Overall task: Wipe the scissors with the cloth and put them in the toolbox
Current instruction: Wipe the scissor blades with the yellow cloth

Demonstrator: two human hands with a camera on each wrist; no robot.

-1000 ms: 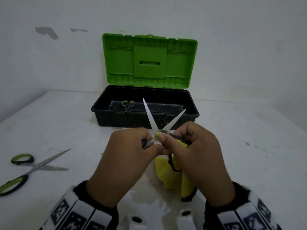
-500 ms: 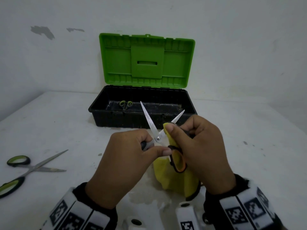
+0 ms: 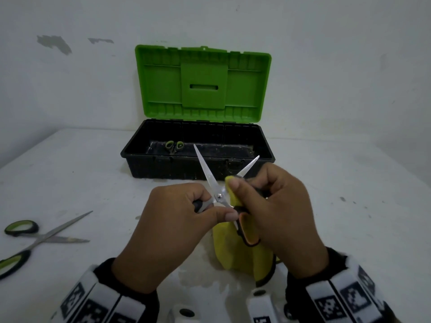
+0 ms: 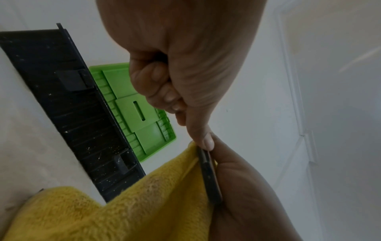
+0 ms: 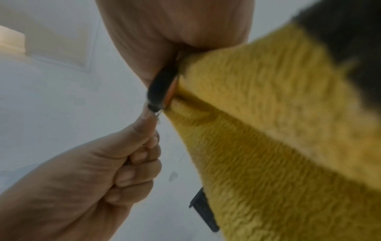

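The left hand (image 3: 168, 227) is curled round one black-and-grey handle of the scissors (image 3: 219, 197), thumb pressed along it. The right hand (image 3: 279, 220) pinches the yellow cloth (image 3: 235, 252) onto the right-hand blade, thumb tip on the fabric; the other handle, black with an orange lining, lies against its palm. The scissors are held above the white table (image 3: 349, 194), just in front of the toolbox (image 3: 163, 166), steel blades spread in a V and pointing away. The cloth is fluffy, like terry, with a dark edge, and hangs down from the hand. The toolbox has a black ribbed tub and a bright green lid standing open, moulded with ribs and a slot. Inside lies a small green-handled pair (image 3: 174, 145). A long pair (image 3: 35, 241) with green-lined black loops lies open at the table's left. The wrist bands (image 3: 345, 299) bear square black-and-white code marks; no writing can be read. Against half a second ago, the cloth and right thumb sit higher along the blade, leaving less of its tip bare.
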